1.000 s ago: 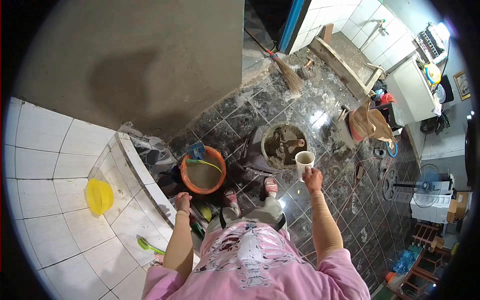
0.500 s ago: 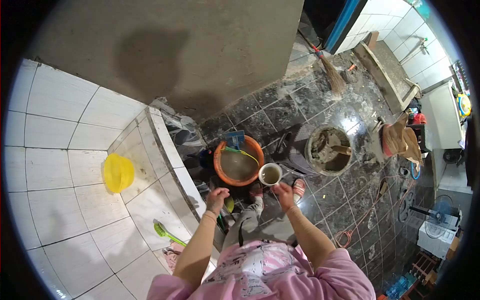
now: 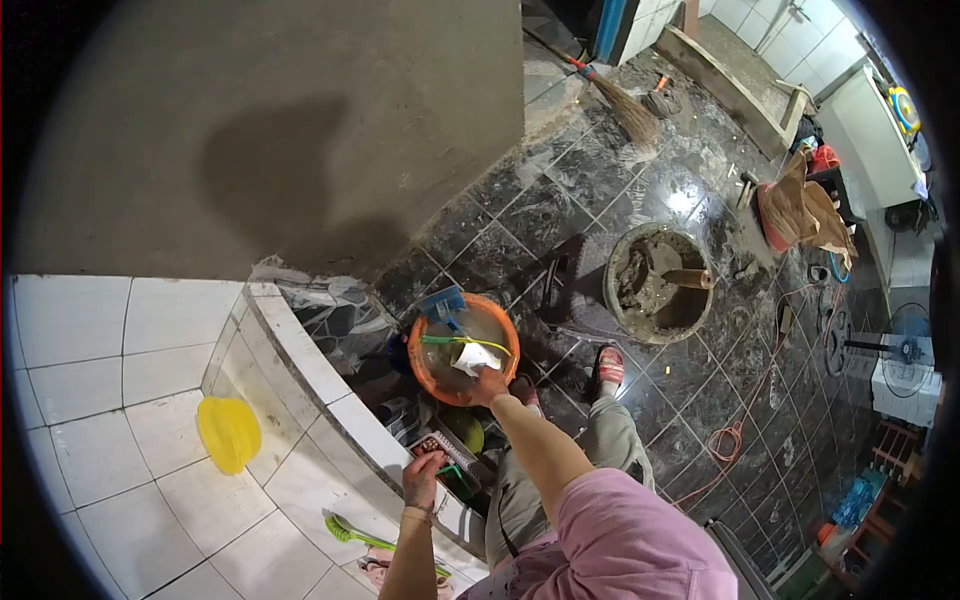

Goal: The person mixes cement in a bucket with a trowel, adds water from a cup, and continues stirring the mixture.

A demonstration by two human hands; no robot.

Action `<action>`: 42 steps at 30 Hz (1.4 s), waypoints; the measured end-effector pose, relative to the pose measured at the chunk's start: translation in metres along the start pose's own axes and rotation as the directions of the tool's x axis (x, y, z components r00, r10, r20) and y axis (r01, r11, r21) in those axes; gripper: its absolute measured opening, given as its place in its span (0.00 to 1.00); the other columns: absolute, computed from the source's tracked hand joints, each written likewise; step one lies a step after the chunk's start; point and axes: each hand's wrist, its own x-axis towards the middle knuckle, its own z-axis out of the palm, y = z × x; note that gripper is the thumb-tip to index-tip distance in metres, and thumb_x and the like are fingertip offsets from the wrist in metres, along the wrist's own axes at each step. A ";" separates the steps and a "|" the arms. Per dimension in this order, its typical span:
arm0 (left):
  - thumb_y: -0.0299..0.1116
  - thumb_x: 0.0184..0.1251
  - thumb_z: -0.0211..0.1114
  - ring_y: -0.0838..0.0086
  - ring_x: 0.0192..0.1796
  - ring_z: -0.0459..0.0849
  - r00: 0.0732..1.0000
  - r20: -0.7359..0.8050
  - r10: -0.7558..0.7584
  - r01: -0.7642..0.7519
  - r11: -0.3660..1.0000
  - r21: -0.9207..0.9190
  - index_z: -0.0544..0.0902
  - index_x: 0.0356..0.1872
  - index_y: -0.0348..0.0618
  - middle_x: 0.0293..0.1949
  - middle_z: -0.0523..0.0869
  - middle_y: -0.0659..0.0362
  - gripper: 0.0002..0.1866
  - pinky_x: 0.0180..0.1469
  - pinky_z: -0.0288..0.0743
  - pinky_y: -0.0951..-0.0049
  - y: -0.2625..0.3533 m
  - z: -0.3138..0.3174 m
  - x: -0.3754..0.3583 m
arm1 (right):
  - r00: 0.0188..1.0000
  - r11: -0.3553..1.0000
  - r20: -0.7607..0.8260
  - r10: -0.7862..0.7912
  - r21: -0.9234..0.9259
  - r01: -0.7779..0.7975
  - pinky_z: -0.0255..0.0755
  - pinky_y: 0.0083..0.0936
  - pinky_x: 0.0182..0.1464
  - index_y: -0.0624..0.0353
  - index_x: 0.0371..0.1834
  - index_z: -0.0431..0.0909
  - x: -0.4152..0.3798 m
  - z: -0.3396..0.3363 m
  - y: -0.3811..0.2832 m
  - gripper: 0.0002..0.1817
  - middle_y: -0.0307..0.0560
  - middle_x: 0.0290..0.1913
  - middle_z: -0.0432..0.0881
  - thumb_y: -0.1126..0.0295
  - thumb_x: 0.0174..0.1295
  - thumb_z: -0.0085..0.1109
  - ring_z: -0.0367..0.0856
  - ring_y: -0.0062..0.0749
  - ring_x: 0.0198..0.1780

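White cup [image 3: 476, 358] has shifted since the earlier frame: then just beside the orange tub [image 3: 424, 376], now inside its rim, lower centre of the frame. Your right hand [image 3: 487, 386] has gone with it, fingers closed on the cup, forearm reaching across above your legs. Cup tilted, its pale side showing; contents not visible.

Your left hand [image 3: 423, 478] is lower left of the tub, near the tiled ledge [image 3: 365, 427], fingers curled; cannot tell if they hold anything. Blue tool [image 3: 442, 303] at the tub's upper left rim; yellow-green strip [image 3: 480, 343] across the opening, near the cup. Grey liquid in the tub.

Right of centre: round container [image 3: 617, 313] of grey mix, wooden handle [image 3: 688, 279] sticking out. Lower left: yellow bowl [image 3: 228, 435] on white tiles, green brush [image 3: 345, 530] nearer you. Broom [image 3: 630, 115] on the floor, upper right.
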 end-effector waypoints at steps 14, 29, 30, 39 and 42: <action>0.37 0.63 0.61 0.79 0.28 0.76 0.958 0.110 0.266 -0.282 0.945 0.165 0.82 0.26 0.36 0.23 0.80 0.62 0.14 0.33 0.70 0.77 0.070 0.195 0.051 | 0.920 0.457 0.068 -0.387 -0.852 0.255 0.63 0.49 0.53 0.54 0.44 0.79 0.007 -0.484 0.046 0.13 0.55 0.50 0.74 0.68 0.59 0.48 0.70 0.50 0.54; 0.45 0.68 0.53 0.58 0.54 0.81 0.945 0.256 0.202 -0.310 0.799 0.515 0.77 0.58 0.41 0.51 0.82 0.46 0.23 0.54 0.75 0.64 0.134 0.401 0.125 | 0.934 0.679 0.355 0.027 -0.692 0.243 0.80 0.37 0.40 0.55 0.41 0.83 0.028 -0.519 0.065 0.14 0.53 0.34 0.85 0.68 0.52 0.54 0.85 0.48 0.39; 0.46 0.68 0.53 0.57 0.54 0.81 0.934 0.271 0.233 -0.348 0.764 0.543 0.77 0.58 0.41 0.51 0.83 0.47 0.24 0.54 0.75 0.63 0.129 0.407 0.139 | 0.928 0.675 0.363 -0.088 -0.663 0.323 0.79 0.38 0.40 0.54 0.41 0.83 0.022 -0.532 0.061 0.14 0.53 0.35 0.85 0.67 0.53 0.53 0.85 0.48 0.39; 0.41 0.63 0.62 0.55 0.55 0.80 0.963 0.264 0.063 -0.215 0.769 0.601 0.80 0.52 0.44 0.51 0.82 0.48 0.19 0.55 0.75 0.62 0.148 0.417 0.162 | 0.976 0.863 0.089 0.201 -0.487 -0.133 0.78 0.46 0.45 0.54 0.41 0.82 -0.027 -0.518 0.023 0.14 0.61 0.37 0.83 0.66 0.54 0.51 0.82 0.57 0.40; 0.42 0.63 0.62 0.54 0.55 0.79 0.941 0.286 -0.182 0.007 0.854 0.520 0.79 0.54 0.45 0.52 0.82 0.48 0.20 0.56 0.73 0.62 0.168 0.414 0.155 | 0.940 0.841 0.099 0.326 -0.485 -0.240 0.78 0.44 0.47 0.56 0.42 0.81 0.003 -0.485 0.044 0.16 0.63 0.40 0.82 0.68 0.52 0.51 0.82 0.58 0.43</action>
